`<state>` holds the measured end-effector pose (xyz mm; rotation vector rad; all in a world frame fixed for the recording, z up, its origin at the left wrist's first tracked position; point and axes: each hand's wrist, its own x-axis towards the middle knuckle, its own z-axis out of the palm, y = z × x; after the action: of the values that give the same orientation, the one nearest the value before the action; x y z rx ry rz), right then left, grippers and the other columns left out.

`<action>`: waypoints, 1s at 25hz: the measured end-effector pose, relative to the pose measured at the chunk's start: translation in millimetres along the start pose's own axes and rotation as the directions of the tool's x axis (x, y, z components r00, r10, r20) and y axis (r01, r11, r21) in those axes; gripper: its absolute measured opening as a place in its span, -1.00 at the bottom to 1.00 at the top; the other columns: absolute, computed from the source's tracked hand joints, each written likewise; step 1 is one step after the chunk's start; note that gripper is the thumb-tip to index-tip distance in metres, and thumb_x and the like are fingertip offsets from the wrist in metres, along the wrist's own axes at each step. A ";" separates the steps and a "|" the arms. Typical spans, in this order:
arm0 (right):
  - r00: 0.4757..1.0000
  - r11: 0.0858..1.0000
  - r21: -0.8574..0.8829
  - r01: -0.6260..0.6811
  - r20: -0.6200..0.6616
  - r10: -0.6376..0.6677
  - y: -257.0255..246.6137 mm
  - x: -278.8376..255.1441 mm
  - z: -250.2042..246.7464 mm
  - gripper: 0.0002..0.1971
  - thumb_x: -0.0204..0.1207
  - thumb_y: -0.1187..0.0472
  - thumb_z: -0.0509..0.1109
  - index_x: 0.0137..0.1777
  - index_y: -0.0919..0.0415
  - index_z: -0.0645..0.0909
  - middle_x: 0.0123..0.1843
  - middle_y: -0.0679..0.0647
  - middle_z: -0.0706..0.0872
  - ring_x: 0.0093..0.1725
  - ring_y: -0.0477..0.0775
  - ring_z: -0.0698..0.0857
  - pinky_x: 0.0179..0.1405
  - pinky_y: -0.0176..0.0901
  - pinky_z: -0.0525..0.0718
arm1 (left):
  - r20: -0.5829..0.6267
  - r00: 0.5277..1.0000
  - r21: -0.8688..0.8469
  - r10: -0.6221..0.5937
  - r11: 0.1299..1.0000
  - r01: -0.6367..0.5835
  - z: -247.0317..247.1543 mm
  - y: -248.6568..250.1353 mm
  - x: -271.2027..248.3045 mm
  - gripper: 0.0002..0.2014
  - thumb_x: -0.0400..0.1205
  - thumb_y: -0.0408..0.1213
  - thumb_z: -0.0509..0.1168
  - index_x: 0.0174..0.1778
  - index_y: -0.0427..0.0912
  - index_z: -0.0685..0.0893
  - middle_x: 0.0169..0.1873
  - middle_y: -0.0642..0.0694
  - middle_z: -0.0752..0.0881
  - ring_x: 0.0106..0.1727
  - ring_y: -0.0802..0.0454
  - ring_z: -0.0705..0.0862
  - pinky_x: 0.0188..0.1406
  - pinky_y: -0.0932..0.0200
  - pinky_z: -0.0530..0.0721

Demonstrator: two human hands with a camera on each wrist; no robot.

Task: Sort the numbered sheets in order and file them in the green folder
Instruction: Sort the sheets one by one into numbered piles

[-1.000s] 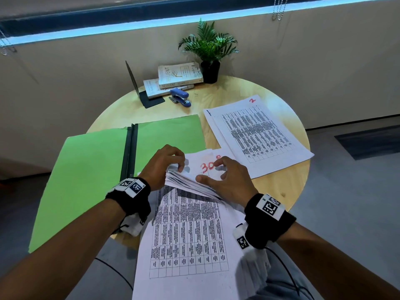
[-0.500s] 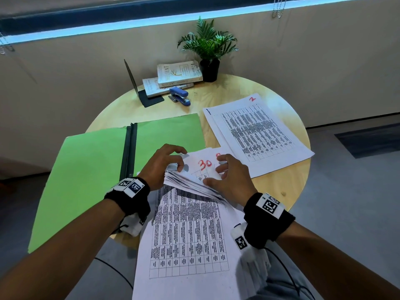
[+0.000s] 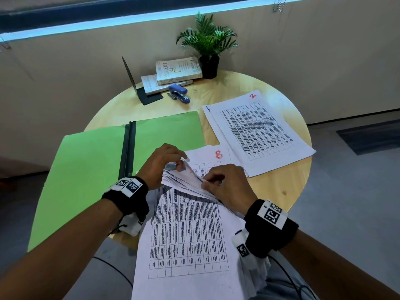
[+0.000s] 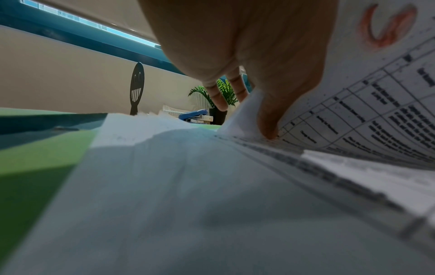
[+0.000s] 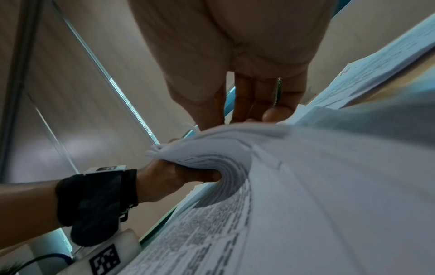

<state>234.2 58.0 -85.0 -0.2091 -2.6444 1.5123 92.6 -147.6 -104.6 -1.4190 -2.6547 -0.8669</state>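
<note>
A stack of printed sheets (image 3: 186, 234) lies at the table's near edge and hangs over it. My left hand (image 3: 173, 164) grips the far corners of its upper sheets, curled back toward me in a bundle (image 5: 212, 150). My right hand (image 3: 213, 180) pinches the edge of that bundle between thumb and forefinger. Under the lifted sheets shows a sheet marked with a red 8 (image 3: 218, 154). The green folder (image 3: 86, 169) lies open to the left, with nothing in it. At the right, a sheet marked 2 (image 3: 257, 131) lies on a sheet marked 1 (image 3: 208, 109).
At the back of the round wooden table (image 3: 279, 187) stand a potted plant (image 3: 207, 42), two books (image 3: 173, 72), a blue stapler (image 3: 178, 93) and a black bookend (image 3: 138, 87). Floor drops away to the right and front.
The sheet marked 30 has been folded back into the held bundle, and the sheet marked 8 now shows. My right hand has drawn back to the bundle's edge.
</note>
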 end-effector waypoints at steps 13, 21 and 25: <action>0.978 0.986 -0.059 -0.154 -0.154 0.144 12.6 13.9 -4.2 -0.80 0.33 0.30 0.63 -0.35 0.12 0.65 -0.54 -0.08 0.69 -0.48 -0.09 0.66 -0.23 -0.07 0.76 | -0.011 0.998 0.035 -0.058 0.998 0.058 -2.2 4.4 -4.1 -0.42 0.08 -0.79 0.40 -0.31 0.05 0.57 0.15 0.16 0.58 0.20 0.12 0.50 0.13 -0.10 0.60; 0.999 0.991 -0.131 -0.003 -0.054 -0.004 10.7 8.7 -2.8 -0.84 0.18 0.09 0.66 -0.38 -0.01 0.71 -0.29 -0.15 0.72 -0.26 -0.08 0.71 -0.19 0.03 0.75 | -0.012 1.000 0.075 -0.003 0.997 0.004 -0.4 -1.0 -0.4 -0.49 0.18 -0.77 0.50 -0.28 -0.03 0.64 -0.01 0.21 0.70 0.04 0.07 0.57 -0.12 -0.06 0.62; 0.998 0.993 -0.115 0.000 -0.056 -0.006 1.7 7.6 -4.1 -0.72 0.34 -0.09 0.62 -0.44 0.05 0.71 -0.36 -0.08 0.69 -0.28 -0.04 0.64 -0.25 -0.03 0.64 | -0.019 1.000 0.050 0.010 0.999 -0.009 -1.4 2.3 0.0 -0.66 0.34 -0.62 0.55 -0.21 -0.08 0.71 -0.04 0.12 0.75 0.04 0.07 0.56 -0.08 0.01 0.60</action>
<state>227.4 63.6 -84.4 -0.2523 -2.6879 1.3335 94.0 -147.3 -102.3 -1.4043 -2.6335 -0.8040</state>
